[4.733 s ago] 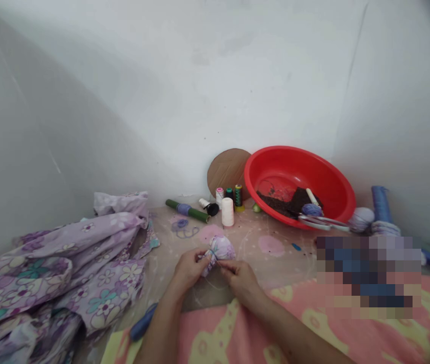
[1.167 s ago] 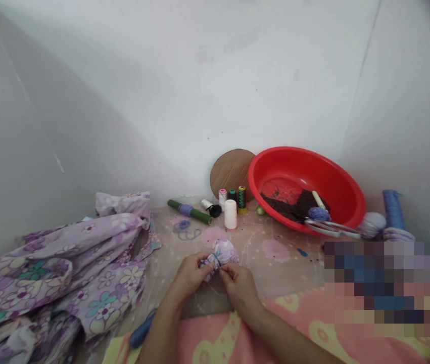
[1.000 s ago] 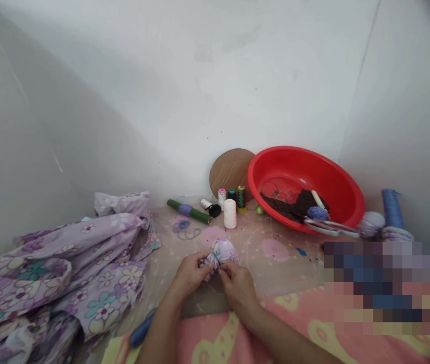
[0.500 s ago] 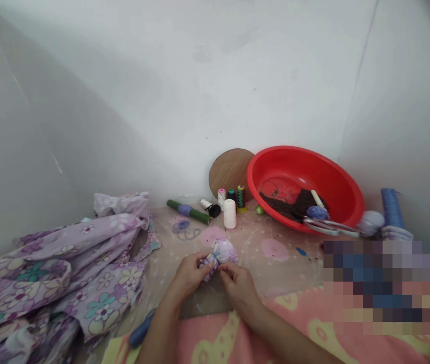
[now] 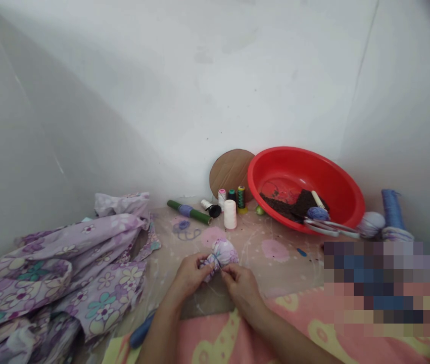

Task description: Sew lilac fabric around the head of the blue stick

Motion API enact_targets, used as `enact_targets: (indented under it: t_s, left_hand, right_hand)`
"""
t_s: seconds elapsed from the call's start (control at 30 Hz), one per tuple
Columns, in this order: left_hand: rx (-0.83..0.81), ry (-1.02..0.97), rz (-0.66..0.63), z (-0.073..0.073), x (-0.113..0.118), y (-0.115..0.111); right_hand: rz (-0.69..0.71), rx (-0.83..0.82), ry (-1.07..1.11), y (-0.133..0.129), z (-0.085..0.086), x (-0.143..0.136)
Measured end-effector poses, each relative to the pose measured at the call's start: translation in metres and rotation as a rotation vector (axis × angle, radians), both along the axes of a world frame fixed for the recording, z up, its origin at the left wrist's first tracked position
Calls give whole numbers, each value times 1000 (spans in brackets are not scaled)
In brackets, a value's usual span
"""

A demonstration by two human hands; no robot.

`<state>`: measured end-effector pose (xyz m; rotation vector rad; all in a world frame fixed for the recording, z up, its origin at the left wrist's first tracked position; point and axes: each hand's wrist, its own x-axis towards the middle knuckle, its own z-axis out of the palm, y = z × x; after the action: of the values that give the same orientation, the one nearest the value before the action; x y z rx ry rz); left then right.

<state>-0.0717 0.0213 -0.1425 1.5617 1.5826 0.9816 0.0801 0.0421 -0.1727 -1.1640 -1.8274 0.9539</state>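
Note:
A small bundle of lilac floral cloth (image 5: 225,252), rounded like a ball at its far end, is held just above the mat. Dark bluish thread (image 5: 217,261) circles its gathered neck. My left hand (image 5: 191,274) is closed on the gathered tail of this cloth, thumb on top. On the other side, my right hand (image 5: 242,287) pinches the thread close to the neck, fingertips nearly touching the cloth. The ends of the thread are too fine to follow.
Floral fabric (image 5: 101,283) lies heaped at left. Beyond my hands are a white thread cone (image 5: 230,214), several spools and a green stick (image 5: 199,216) wound with purple yarn. A red basin (image 5: 345,187) leans at right, scissors (image 5: 330,227) on its rim. Something at lower right is pixelated.
My right fingertips have shifted very slightly to the right, away from the neck of the cloth bundle. The left hand keeps its hold in the same place.

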Motion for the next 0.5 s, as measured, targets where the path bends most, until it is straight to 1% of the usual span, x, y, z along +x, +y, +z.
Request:
enact_targets:
  t_s: [0.07,0.17,0.37,0.5]
  left_hand:
    - [14,-8,-10,-2,-1,0]
    - [22,5,-17,-4,-2,1]
    - [26,25,-13,-4,-2,2]
    - [12,21,-11,-1,-1,1]
  right_hand:
    - [-7,8,-8,-1,2,0]
    - [2,0,41,-1,6,0]
    - [26,-107,197,0,10,-1]
    - [51,-163,241,-1,10,0]
